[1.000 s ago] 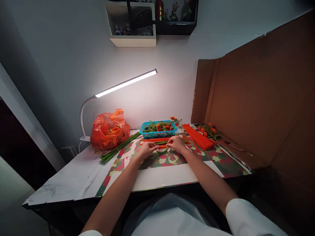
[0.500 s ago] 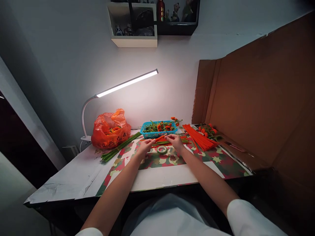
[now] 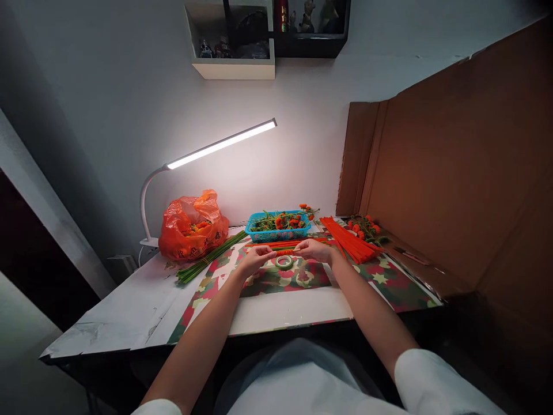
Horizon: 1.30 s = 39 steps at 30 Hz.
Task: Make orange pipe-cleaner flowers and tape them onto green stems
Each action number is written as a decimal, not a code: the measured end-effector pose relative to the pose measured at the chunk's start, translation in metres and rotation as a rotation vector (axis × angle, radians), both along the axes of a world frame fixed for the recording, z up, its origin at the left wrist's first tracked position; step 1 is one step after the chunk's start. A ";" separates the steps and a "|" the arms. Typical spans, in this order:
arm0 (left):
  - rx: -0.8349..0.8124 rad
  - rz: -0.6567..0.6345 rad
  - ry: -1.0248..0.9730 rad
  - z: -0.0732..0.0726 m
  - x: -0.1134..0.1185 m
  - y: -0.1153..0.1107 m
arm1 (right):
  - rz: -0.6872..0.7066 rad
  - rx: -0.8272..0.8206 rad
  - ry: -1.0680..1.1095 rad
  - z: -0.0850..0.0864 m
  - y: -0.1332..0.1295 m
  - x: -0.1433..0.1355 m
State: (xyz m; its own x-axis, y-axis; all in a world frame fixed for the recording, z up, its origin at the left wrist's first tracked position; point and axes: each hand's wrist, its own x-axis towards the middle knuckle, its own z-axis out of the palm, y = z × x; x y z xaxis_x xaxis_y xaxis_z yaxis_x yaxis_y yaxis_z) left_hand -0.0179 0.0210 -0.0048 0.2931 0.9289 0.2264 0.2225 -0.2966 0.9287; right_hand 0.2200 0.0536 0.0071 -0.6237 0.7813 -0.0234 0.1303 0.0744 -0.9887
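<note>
Between my two hands stretches a short orange piece that looks like a coiled pipe cleaner. My left hand pinches its left end, fingers closed. At the other end, my right hand also has its fingertips pressed together on it. Just below the piece lies a roll of green tape on the patterned table cover. Orange and green stems lie behind my hands, partly hidden by them. A fan of orange pipe cleaners rests to the right.
Behind stands a blue basket of orange flowers with green stems. At left are an orange plastic bag, a bundle of green stems and a lit lamp. More orange flowers lie near the cardboard panel at right.
My hands have come lower and nearer the tape roll. The orange piece was slanted up to the right and is now about level; my right hand has turned more sideways.
</note>
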 end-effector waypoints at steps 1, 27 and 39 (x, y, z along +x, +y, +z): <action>0.024 0.005 0.047 0.000 0.000 -0.001 | -0.009 0.044 -0.056 0.000 0.000 0.002; 0.056 0.331 0.006 -0.012 0.007 0.013 | -0.831 0.898 -0.200 -0.017 -0.020 -0.040; -0.101 0.100 -0.250 -0.002 0.007 0.004 | -0.209 -0.105 0.510 -0.012 -0.002 -0.028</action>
State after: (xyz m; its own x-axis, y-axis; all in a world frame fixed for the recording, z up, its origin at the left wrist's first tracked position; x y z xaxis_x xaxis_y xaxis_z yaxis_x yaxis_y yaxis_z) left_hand -0.0113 0.0253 -0.0069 0.1460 0.9718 0.1854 0.0065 -0.1884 0.9821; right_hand 0.1917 0.0521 -0.0045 -0.4083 0.8993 0.1565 -0.3652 -0.0038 -0.9309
